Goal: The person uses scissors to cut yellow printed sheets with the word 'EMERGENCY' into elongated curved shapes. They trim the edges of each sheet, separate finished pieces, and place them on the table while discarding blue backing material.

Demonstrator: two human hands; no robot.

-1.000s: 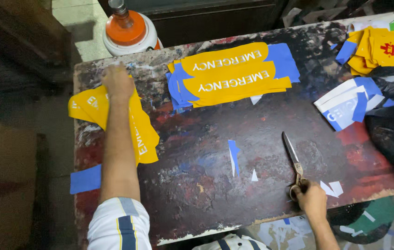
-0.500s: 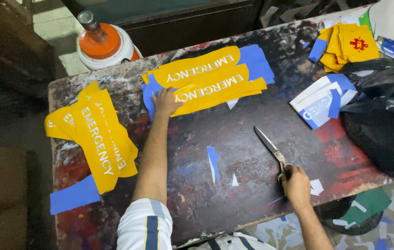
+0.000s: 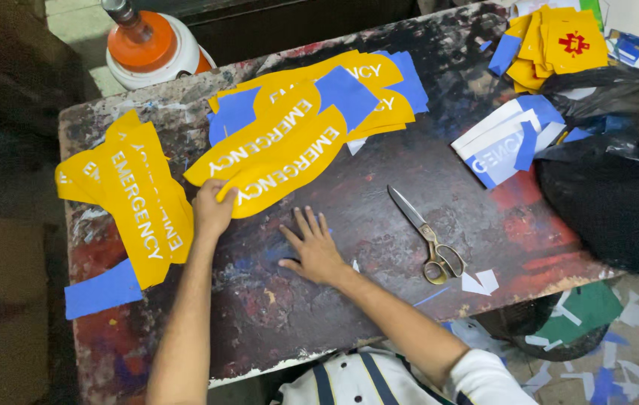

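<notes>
Yellow cutouts (image 3: 289, 154) lay fanned in one loose stack at the table's (image 3: 409, 315) middle, several overlapping, the exact count unclear. The left hand (image 3: 213, 210) pinched the stack's near edge, fingers closed on the lowest sheet. The right hand (image 3: 313, 247) lay flat and open on the table just beside it, holding nothing. Half a second before, that hand had gripped the scissors (image 3: 424, 236); they now lay alone to its right. A second yellow pile (image 3: 135, 202) sat at the left edge, a third (image 3: 552, 41) far right, beside one black bag (image 3: 619, 180).
</notes>
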